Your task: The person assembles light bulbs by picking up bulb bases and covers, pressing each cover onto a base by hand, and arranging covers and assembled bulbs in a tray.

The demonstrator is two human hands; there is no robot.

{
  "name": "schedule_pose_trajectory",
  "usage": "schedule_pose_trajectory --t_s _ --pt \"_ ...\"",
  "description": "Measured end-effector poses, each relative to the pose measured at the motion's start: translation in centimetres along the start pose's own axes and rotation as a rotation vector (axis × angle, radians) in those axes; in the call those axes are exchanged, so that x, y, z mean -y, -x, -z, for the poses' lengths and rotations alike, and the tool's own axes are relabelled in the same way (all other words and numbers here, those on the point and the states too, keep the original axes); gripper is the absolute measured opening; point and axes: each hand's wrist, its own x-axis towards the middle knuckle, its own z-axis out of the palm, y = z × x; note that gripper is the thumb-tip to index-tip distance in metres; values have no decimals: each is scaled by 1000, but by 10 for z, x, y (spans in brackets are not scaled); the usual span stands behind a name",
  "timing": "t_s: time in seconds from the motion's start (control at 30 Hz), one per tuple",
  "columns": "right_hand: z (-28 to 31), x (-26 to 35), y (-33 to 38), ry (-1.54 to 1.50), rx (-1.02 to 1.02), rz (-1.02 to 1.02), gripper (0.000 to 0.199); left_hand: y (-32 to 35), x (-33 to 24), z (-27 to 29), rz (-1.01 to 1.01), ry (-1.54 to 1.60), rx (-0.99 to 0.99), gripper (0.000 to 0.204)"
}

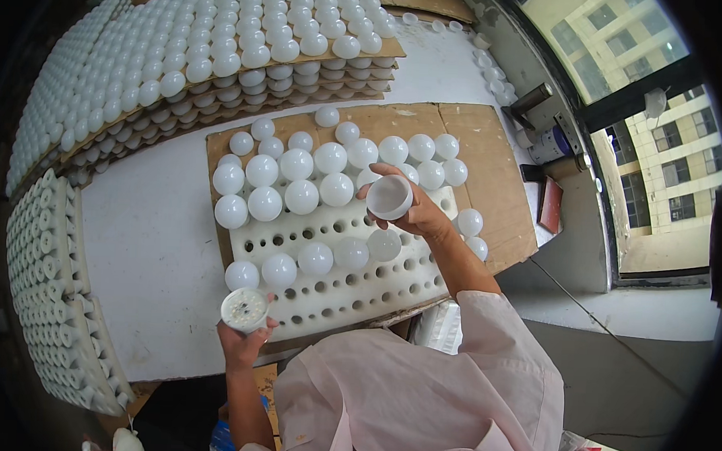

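Observation:
My left hand [245, 343] is closed round a white LED bulb base [245, 309], its round board with small LEDs facing up. My right hand [424, 216] grips a hollow white bulb cover [389, 198] by its side, with the open mouth turned up. The two pieces are well apart. Between and beyond the hands lies a white foam tray [338, 297] with rows of holes. Round-topped white bulbs [315, 258] stand in one row of it, and more bulbs [301, 197] fill its far rows.
Brown cardboard [492, 167] lies beneath the tray on a white table [150, 257]. Stacked layers of white bulbs [223, 65] rise at the far left. Foam trays of white bases [46, 252] stand at left. A red notebook [550, 205] and a window [662, 158] are at right.

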Motion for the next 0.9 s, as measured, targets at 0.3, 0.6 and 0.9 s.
schedule_pose_trajectory --t_s 0.3,0.6,0.9 --pt "-80 -52 46 266 24 19 82 3 16 -63 49 -200 307 44" --pt "-96 -67 53 137 109 -83 88 26 11 -65 16 -199 308 54" --pt "-103 -71 53 160 186 -134 86 40 19 -52 20 -114 345 45"
